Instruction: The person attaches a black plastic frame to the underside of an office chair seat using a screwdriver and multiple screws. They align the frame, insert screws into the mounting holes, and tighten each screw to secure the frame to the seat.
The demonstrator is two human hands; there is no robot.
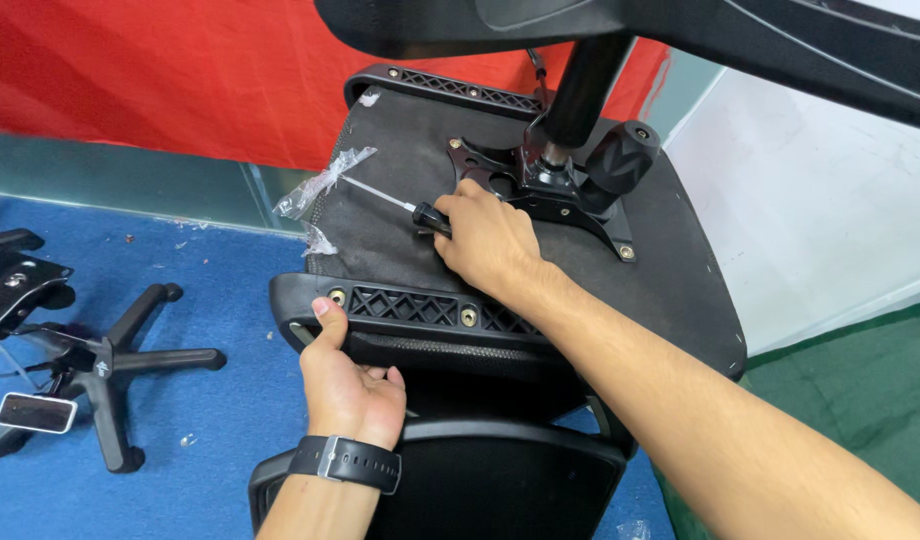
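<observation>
An upturned black office chair seat (400,215) fills the middle of the view, its underside facing me. My right hand (485,238) grips a screwdriver (400,205) with a black handle and thin metal shaft lying across the fabric, tip pointing left. Just beyond it sits the black metal tilt mechanism (565,180) with a gas cylinder (585,85) rising from it. My left hand (345,385), with a black watch on the wrist, clasps the near plastic edge bracket (410,308) of the seat, thumb on top.
Scraps of clear plastic wrap (320,185) cling to the seat's left edge. A black five-star chair base (110,365) and a small phone-like device (37,412) lie on the blue carpet at left. A red wall stands behind; a white panel and green floor lie right.
</observation>
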